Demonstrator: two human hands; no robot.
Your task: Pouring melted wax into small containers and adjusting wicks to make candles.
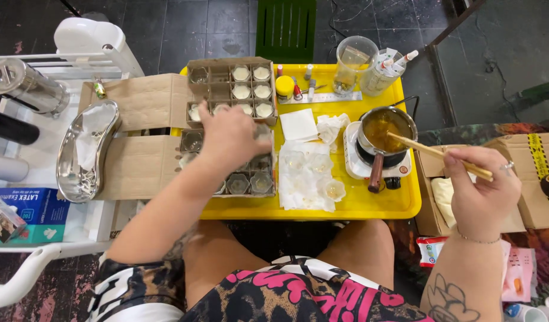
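The right hand (482, 189) has its fingers pinched on 2 wooden chopsticks (432, 154), tips dipped in the small pot (384, 130) of amber liquid on the hotplate (361, 160). The sticks look light and stiff, best held near the top end. The left hand (229, 138) rests, fingers curled, over the small glass jars (250, 182) in the lower cardboard box (143, 167) on the yellow tray (370, 206); whether it grips 1, I cannot tell. Jars seem fragile.

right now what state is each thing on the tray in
small pot: holds amber liquid, on the hot plate
chopsticks: in right hand, tips in pot
upper box: most cups filled white
lower box: cups look empty, left hand on it
measuring jug: upright, looks empty
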